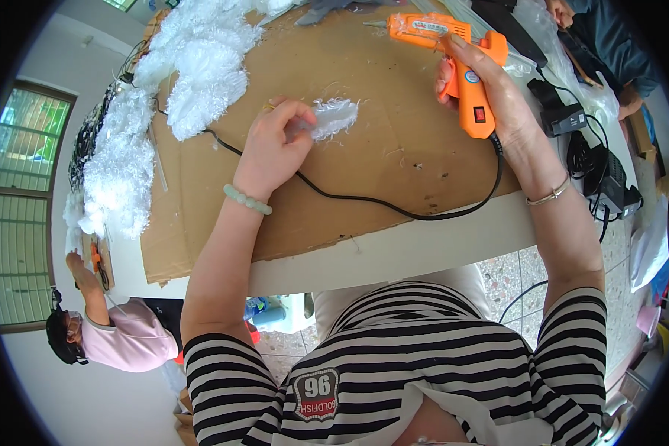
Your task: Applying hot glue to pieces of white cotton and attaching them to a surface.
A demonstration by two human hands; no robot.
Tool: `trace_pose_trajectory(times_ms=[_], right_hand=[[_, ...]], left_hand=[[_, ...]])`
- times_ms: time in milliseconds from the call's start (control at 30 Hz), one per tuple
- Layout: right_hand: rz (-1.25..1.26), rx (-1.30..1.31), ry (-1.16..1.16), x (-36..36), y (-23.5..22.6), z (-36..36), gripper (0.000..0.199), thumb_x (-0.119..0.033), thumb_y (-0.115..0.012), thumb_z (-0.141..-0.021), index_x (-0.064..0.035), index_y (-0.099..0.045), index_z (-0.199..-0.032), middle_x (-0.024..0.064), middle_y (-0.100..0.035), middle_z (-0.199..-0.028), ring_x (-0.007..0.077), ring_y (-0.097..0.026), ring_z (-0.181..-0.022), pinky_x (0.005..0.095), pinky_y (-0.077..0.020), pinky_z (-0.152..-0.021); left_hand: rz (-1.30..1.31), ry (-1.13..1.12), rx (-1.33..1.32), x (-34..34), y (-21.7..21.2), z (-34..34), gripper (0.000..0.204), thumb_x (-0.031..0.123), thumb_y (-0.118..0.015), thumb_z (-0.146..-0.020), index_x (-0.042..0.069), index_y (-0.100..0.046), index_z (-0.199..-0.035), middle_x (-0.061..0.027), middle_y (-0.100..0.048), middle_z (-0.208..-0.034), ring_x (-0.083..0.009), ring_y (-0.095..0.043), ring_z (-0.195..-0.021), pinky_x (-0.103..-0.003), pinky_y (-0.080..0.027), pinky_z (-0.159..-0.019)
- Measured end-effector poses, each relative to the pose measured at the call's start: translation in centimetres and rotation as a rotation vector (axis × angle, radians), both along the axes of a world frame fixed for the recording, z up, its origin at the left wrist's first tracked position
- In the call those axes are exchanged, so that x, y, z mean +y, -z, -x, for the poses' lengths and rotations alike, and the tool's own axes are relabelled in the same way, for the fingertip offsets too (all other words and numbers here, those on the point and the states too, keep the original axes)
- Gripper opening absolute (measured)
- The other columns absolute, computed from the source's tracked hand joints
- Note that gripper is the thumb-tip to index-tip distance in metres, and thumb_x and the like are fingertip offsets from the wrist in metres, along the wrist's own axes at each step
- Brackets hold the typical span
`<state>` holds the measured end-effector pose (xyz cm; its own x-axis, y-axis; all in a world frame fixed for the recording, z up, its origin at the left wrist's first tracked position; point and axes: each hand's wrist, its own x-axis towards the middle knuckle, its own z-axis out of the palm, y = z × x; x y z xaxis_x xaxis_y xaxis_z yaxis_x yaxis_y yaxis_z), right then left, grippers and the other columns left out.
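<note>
A striped shirt (424, 349) is seen nearest the lens, with both forearms reaching up from it over the white table (394, 253). A sheet of cardboard (364, 171) is laid across the tabletop. The left hand (275, 149) is rested on the cardboard, its fingers pinched shut on a small white feathery tuft (333, 117); a pale bead bracelet (247, 200) is worn at that wrist. The right hand (498, 97) is closed around the grip of an orange glue gun (453, 59), held above the cardboard to the right of the tuft, nozzle pointing left. A black cord (394, 208) is trailed from the gun across the cardboard. Piles of white fluffy material (193, 67) are heaped along the far left edge. A second person in pink (126, 338) is seated at the lower left.
</note>
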<state>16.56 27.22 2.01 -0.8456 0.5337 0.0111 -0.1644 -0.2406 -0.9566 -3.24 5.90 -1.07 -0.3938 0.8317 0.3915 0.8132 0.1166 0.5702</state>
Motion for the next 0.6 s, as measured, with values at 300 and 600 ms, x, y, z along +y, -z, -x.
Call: trace_pose_trajectory(times_ms=[300,600], right_hand=[[-0.010,0.031,-0.041,0.5,0.9,0.1,0.033,-0.036,-0.055,-0.090,-0.0051,-0.058,-0.102,0.0011,-0.058,-0.070,0.0104,-0.057,-0.063,0.0237,-0.0451,-0.057],[-0.001,0.033,-0.048,0.7,1.6,0.5,0.035,-0.036,-0.053,-0.090,-0.0043,-0.059,-0.104,0.0027,-0.058,-0.074,0.0119,-0.055,-0.065,0.0246,-0.0446,-0.059]], left_hand=[[0.160,-0.097,-0.367,-0.2,-3.1,-0.1,0.018,0.018,-0.062,-0.082,0.001,-0.064,-0.090,-0.0045,-0.064,-0.088,-0.0127,-0.057,-0.079,-0.025,-0.044,-0.072],[0.015,-0.042,0.309,2.9,-2.1,-3.3,0.021,0.014,-0.076,-0.066,0.005,-0.063,-0.079,-0.0080,-0.062,-0.086,-0.0288,-0.055,-0.087,-0.035,-0.045,-0.075]])
